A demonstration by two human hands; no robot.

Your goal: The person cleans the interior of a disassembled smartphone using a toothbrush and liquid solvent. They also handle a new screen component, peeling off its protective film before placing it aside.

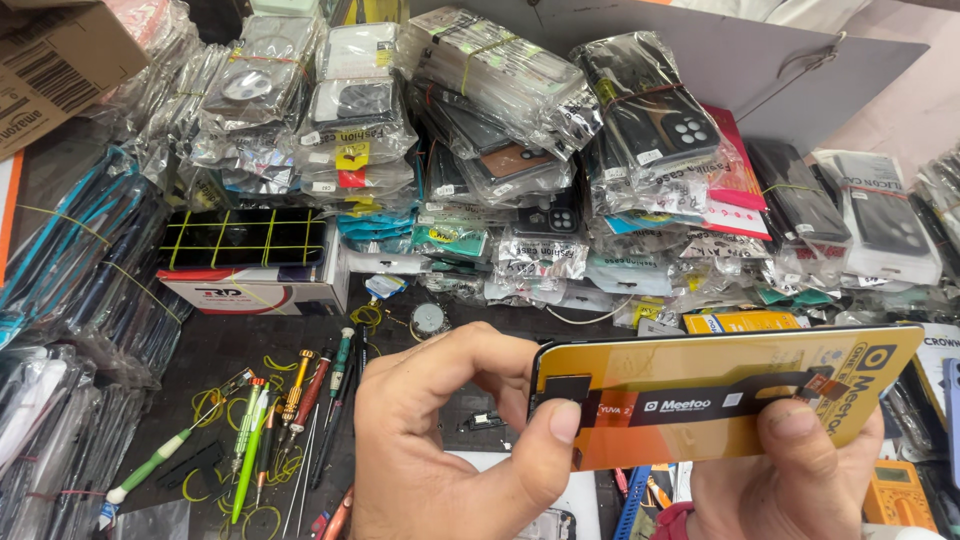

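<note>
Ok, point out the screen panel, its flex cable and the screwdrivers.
Screen panel [700,380], head view: orange backing, upper middle.
Flex cable [690,403], head view: black strip's middle.
Screwdrivers [300,385], head view: handles on the mat.

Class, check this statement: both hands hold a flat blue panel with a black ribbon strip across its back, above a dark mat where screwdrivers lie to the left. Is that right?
Not quite: the panel is orange-yellow, not blue, as the head view shows. The rest stands: the left hand and right hand hold it, a black ribbon strip crosses its back, and screwdrivers lie left on the dark mat.
</note>
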